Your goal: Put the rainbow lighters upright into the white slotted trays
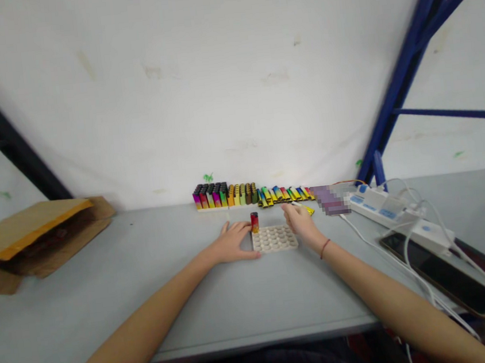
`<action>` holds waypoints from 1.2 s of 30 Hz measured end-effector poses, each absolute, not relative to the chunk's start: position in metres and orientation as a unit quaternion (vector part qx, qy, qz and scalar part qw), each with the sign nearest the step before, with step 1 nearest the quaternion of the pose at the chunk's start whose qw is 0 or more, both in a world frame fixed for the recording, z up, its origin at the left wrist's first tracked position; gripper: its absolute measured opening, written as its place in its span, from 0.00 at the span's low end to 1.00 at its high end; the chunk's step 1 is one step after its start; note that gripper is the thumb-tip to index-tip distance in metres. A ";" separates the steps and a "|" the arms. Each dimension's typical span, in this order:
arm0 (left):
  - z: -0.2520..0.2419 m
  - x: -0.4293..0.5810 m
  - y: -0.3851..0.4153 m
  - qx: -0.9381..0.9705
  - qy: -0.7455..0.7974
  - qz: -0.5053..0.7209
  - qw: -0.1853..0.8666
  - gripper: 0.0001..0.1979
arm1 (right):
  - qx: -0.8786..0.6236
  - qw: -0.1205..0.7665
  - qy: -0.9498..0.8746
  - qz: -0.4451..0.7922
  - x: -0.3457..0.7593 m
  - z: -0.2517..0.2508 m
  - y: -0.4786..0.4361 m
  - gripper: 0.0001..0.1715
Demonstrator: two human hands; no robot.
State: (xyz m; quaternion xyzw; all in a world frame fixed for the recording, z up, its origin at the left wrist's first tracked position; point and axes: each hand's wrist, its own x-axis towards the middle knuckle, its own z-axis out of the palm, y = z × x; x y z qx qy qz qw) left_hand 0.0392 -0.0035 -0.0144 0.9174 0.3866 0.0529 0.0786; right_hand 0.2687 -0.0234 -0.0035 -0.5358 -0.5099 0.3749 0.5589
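A white tray with rows of round holes lies flat on the table. One red lighter with a black top stands upright in its back left corner. My left hand grips the tray's left side, fingertips at the back corner beside the lighter and thumb at the front corner. At the tray's right edge is my right hand, its fingers curled together; whatever is in them is hidden. Just behind that hand, a yellow and white piece shows, too small to name.
Along the wall stand filled racks of black-topped lighters and yellow-topped lighters. Loose colourful lighters lie beside them. A white power strip, cables and a phone are at right. An open brown paper bag lies at left.
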 end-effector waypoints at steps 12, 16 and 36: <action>-0.015 0.039 -0.002 0.919 0.383 0.054 0.077 0.42 | -0.535 0.596 -0.502 0.326 0.265 -0.007 -0.026 0.23; -0.015 0.039 -0.002 0.918 0.385 0.054 0.080 0.41 | -0.555 0.583 -0.524 0.278 0.266 -0.006 -0.027 0.22; -0.017 0.038 -0.002 0.920 0.382 0.053 0.074 0.42 | -0.526 0.577 -0.550 0.295 0.270 -0.009 -0.021 0.21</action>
